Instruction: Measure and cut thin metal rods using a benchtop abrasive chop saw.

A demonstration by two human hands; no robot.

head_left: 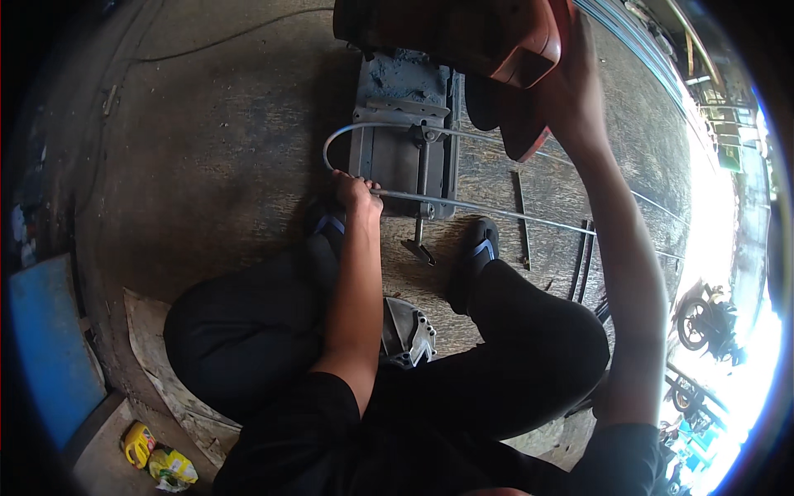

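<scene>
A thin grey metal tube (447, 200), bent into a U, lies across the grey base (393, 157) of a red power saw (529, 54). Its curved end sticks out past the base's left edge, and its two legs run off to the right above the floor (223, 149). A clamp screw (423, 178) on the base crosses between the legs, its crank handle hanging toward the person.

The left hand (358, 192) has its fingers closed around the near leg, just beside the bend. The right hand (575, 107) is up at the right side of the saw's red housing — its fingers are partly hidden, so I cannot tell how tightly they grasp.

The person's sandalled feet are set on either side, near the base. Between the knees lies a grey metal casting (407, 331), and to the right are a thin flat bar (523, 219) and two dark bars (582, 260). Farther out — a cord (240, 35) at the top, a blue panel (54, 326) and a yellow bottle (139, 444) at lower left, a motorbike (705, 325) at right.
</scene>
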